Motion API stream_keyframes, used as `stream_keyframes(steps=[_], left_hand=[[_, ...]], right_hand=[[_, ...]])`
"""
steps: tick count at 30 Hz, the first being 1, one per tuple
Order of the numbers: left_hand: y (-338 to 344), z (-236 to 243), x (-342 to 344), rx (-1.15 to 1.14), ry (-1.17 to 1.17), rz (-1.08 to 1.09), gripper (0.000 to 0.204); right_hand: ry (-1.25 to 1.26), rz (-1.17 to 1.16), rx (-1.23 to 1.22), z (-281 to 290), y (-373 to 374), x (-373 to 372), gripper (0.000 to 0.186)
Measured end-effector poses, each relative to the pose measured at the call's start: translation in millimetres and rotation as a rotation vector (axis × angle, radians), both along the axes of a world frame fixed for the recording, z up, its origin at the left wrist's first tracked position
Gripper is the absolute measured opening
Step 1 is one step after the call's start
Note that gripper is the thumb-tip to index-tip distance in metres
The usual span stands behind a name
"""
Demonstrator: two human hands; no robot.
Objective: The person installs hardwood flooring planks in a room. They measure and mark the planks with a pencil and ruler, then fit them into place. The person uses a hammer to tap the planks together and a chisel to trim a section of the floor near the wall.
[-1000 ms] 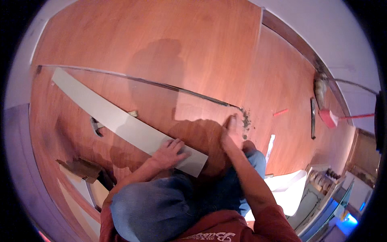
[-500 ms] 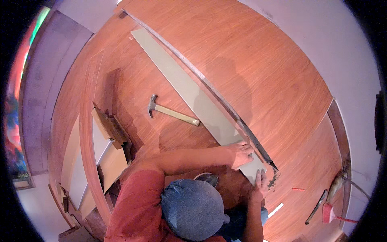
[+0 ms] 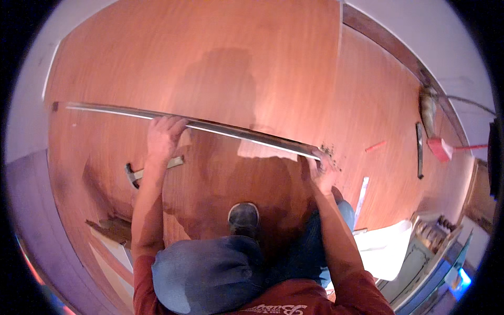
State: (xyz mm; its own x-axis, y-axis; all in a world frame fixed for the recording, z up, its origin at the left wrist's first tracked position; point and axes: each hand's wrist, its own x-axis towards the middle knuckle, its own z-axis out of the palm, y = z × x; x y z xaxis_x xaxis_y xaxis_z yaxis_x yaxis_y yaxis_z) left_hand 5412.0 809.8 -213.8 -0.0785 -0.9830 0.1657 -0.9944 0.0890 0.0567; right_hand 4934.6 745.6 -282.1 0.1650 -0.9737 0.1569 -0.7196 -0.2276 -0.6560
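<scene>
A long floor plank (image 3: 252, 139) is tilted up, so only its thin pale edge shows, along the dark gap in the wood-look floor. Toward its left part, my left hand (image 3: 167, 130) curls its fingers over the edge. At the right end my right hand (image 3: 324, 170) grips the plank, its thumb and fingers around the corner. Dark crumbs (image 3: 328, 150) lie on the floor just beyond that end. Below the plank, near my left forearm, a claw hammer (image 3: 173, 162) rests on the floor, partly hidden by that arm.
My shoe (image 3: 243, 215) stands below the plank. To the right lie a red stick (image 3: 375, 146), a white strip (image 3: 361, 197), a dark flat bar (image 3: 419, 152) and a red brush (image 3: 440, 149). Cut plank pieces (image 3: 113, 252) are at lower left. A white sheet (image 3: 386, 249) lies at lower right.
The plank, lying flat with both hands on its near end, is now tipped onto its edge. My left hand has moved left along it. The view has turned.
</scene>
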Motion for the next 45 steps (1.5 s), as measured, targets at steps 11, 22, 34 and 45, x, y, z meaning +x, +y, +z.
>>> stream_keyframes(steps=[11, 22, 34, 45], left_hand=[[-8.8, 1.0, 1.2, -0.101, -0.084, 0.013, 0.020], [3.1, -13.1, -21.0, -0.184, 0.184, 0.482, 0.052], [18.5, -49.8, 34.2, -0.200, 1.355, 0.919, 0.072], [-2.3, -72.3, 31.7, -0.219, 1.630, 0.988, 0.067]], right_hand=[[-0.082, -0.140, -0.045, -16.4, -6.1, 13.0, 0.031], [-0.195, -0.110, -0.081, -21.4, -9.7, 18.7, 0.034], [-0.177, -0.076, -0.078, -13.6, -15.2, 14.5, 0.032], [-0.157, -0.064, -0.133, -13.9, -15.8, 14.5, 0.030]])
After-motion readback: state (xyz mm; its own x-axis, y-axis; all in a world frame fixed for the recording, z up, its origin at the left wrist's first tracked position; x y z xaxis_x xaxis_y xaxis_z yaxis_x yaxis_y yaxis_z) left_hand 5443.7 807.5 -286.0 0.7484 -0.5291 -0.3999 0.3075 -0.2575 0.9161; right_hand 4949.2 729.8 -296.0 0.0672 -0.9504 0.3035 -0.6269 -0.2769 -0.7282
